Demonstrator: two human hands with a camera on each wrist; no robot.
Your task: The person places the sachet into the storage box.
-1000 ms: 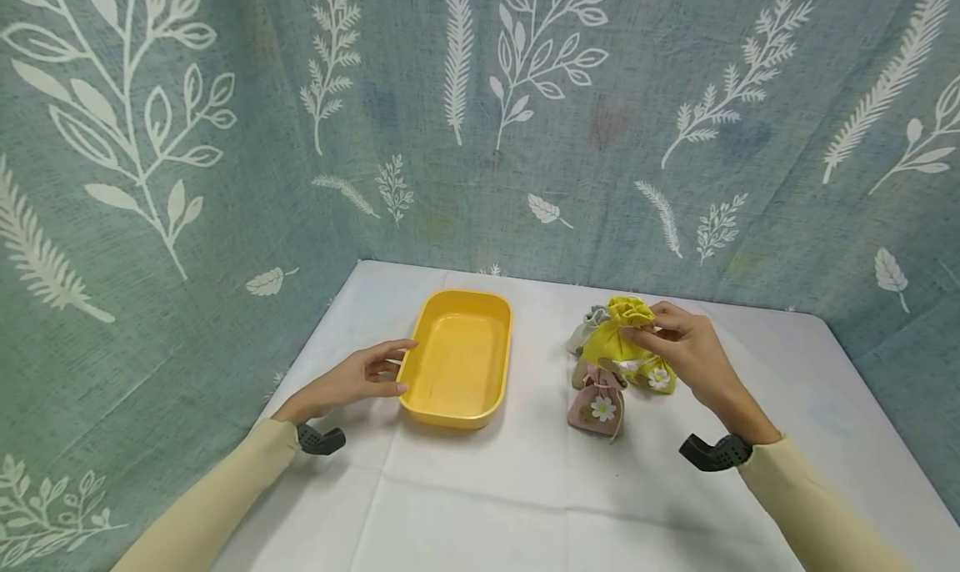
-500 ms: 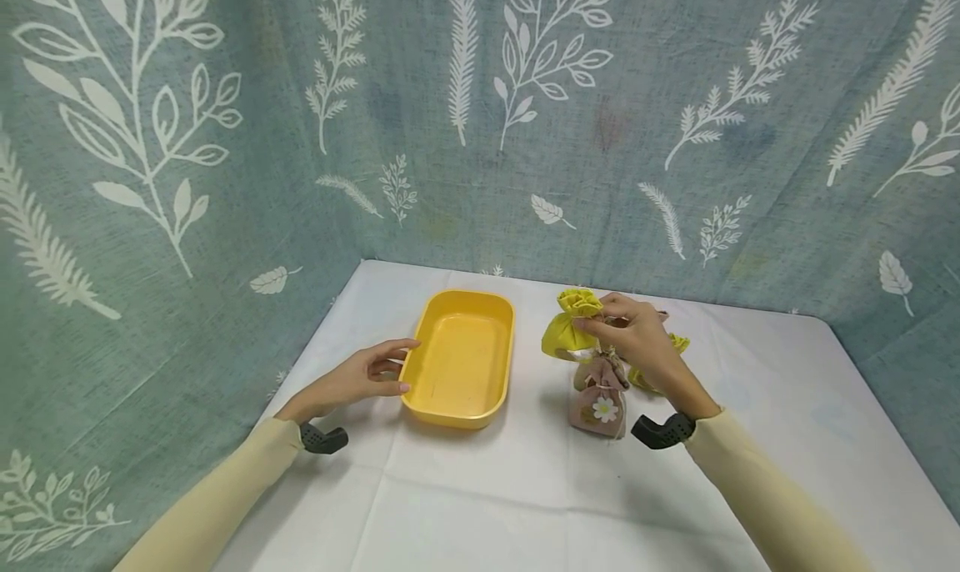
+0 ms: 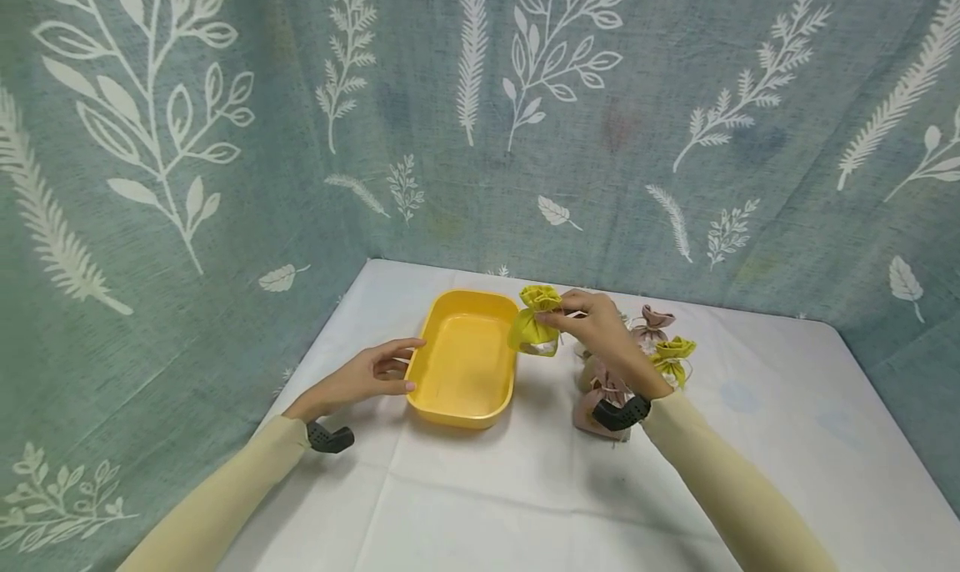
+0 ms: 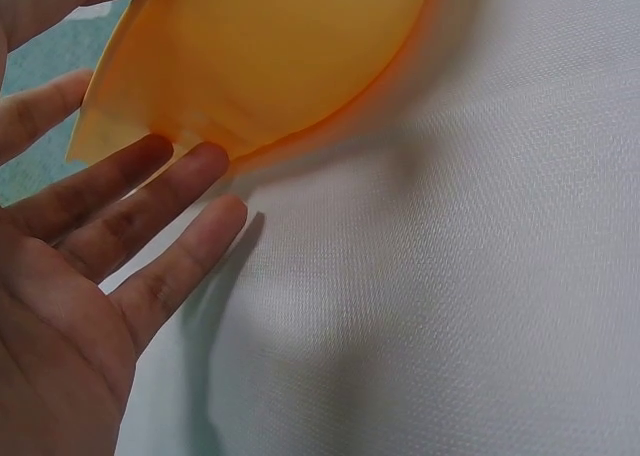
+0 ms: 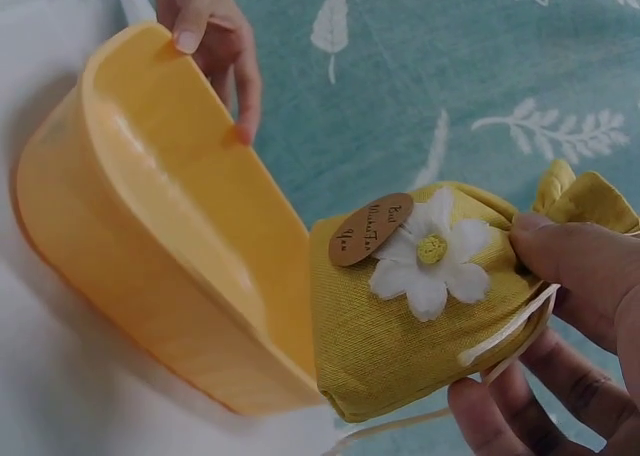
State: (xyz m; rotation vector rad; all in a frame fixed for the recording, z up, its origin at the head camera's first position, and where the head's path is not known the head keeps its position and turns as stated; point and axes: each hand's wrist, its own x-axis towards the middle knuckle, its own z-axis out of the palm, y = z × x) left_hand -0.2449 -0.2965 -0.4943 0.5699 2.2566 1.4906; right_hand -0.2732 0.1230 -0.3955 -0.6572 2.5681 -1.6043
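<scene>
My right hand (image 3: pixel 603 330) pinches a yellow drawstring pouch (image 3: pixel 534 336) by its gathered neck. The pouch hangs at the right rim of the yellow plastic tray (image 3: pixel 462 418). In the right wrist view the pouch (image 5: pixel 390 361) bears a white fabric flower (image 5: pixel 432 248) and a round brown tag (image 5: pixel 370 229), and a cord trails below. My left hand (image 3: pixel 356 380) rests against the tray's left side, thumb and forefinger at the rim. Its other fingers (image 4: pixel 150 276) lie nearly straight along the outer wall in the left wrist view.
Behind my right forearm, partly hidden, several pouches stand grouped: a dusty pink one (image 3: pixel 588 418) in front, another yellow one (image 3: pixel 672 357) and a pink one (image 3: pixel 654 320) farther back. A white cloth (image 3: pixel 465 505) covers the table; a leaf-print curtain (image 3: pixel 450 213) hangs behind.
My right hand has carried the yellow pouch leftward from the group to the tray's right rim, uncovering the pouches at the back right. My left hand stays at the tray.
</scene>
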